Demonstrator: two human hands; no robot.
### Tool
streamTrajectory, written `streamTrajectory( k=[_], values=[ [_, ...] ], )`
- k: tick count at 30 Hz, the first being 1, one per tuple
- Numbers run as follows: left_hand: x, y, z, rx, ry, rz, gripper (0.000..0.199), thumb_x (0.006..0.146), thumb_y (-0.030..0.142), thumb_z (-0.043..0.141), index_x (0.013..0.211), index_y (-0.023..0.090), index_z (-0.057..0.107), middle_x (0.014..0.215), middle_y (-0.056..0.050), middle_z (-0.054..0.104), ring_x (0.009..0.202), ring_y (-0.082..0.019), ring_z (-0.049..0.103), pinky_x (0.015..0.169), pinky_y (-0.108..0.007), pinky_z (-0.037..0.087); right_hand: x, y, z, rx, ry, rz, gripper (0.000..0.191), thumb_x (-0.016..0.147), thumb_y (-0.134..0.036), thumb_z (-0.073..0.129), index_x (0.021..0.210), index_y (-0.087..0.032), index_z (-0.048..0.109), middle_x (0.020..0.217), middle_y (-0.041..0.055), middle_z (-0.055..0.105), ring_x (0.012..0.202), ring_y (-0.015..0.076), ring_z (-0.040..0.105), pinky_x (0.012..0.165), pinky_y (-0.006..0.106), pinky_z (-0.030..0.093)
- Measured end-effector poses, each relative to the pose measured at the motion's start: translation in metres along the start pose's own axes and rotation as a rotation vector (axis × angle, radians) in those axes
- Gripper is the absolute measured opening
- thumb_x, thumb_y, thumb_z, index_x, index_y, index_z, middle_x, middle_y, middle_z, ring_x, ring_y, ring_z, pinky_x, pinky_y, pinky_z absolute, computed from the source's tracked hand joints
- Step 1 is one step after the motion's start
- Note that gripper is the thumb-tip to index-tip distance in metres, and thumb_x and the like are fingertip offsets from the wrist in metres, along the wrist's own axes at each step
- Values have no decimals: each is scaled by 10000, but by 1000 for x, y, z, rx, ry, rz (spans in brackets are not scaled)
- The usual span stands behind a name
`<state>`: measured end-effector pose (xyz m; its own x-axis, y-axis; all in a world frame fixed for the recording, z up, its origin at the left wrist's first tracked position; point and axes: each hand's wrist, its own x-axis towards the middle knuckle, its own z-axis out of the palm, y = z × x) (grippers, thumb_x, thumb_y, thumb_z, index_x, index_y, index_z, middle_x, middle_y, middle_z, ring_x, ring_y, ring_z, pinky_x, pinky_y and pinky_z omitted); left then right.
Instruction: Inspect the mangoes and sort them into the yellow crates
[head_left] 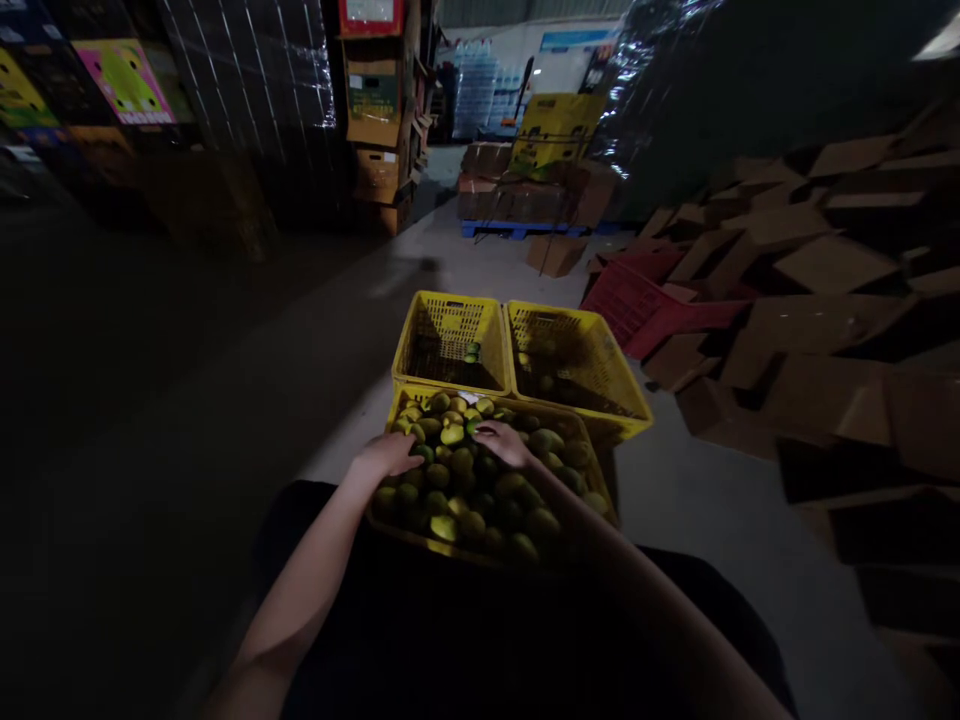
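A yellow plastic crate (600, 470) full of green and yellow lemons (461, 462) stands right in front of me. At its left side, my left hand (386, 456) rests on the fruit with its fingers stretched out and the thumb apart; no lemon shows in its grasp. Over the middle of the heap is my right hand (504, 443), its fingers curled at a green lemon (472, 426) near the fingertips. Part of that grip is hidden by the hand itself. Dim light leaves the near end of the crate dark.
Behind the full crate stand two more yellow crates: the left one (414, 340) holds a few green fruits, the right one (600, 350) a few in shadow. A red crate (637, 305) and heaped cardboard boxes (817, 320) lie to the right. A blue pallet (517, 230) carries boxes farther back.
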<state>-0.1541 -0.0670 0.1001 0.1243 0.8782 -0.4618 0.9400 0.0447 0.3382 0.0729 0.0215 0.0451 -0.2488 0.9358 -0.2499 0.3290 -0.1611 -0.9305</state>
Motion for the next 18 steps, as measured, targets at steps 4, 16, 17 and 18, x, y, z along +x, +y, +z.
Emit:
streamTrajectory(
  k=[4, 16, 17, 18],
  values=[
    [-8, 1, -7, 69, -12, 6, 422, 888, 408, 460, 1220, 163, 549, 1291, -160, 584, 1178, -310, 559, 954, -387, 447, 8, 8, 50, -249, 27, 3, 305, 533, -126, 766, 781, -206, 607, 969, 80, 653, 1058, 331, 526, 962, 440, 369],
    [-6, -2, -10, 102, 3, 32, 423, 897, 412, 445, 1200, 136, 550, 1258, -178, 601, 1134, -315, 586, 908, -398, 471, 25, 18, 79, -141, 173, 10, 369, 549, -77, 712, 634, -246, 395, 787, 48, 551, 1155, 315, 449, 902, 412, 420],
    [-6, -2, -10, 106, 0, 34, 420, 896, 413, 449, 1195, 138, 554, 1255, -177, 602, 1129, -310, 589, 906, -392, 472, 25, 16, 75, -92, 168, 15, 381, 545, -81, 717, 609, -248, 381, 725, 24, 534, 1102, 292, 492, 868, 380, 441],
    [-5, -2, -10, 109, -3, 33, 417, 894, 413, 453, 1190, 139, 557, 1250, -176, 605, 1125, -306, 591, 904, -389, 474, 25, 13, 71, -38, 157, 20, 379, 545, -93, 724, 594, -248, 381, 675, 2, 517, 1038, 269, 532, 832, 353, 460]
  ],
)
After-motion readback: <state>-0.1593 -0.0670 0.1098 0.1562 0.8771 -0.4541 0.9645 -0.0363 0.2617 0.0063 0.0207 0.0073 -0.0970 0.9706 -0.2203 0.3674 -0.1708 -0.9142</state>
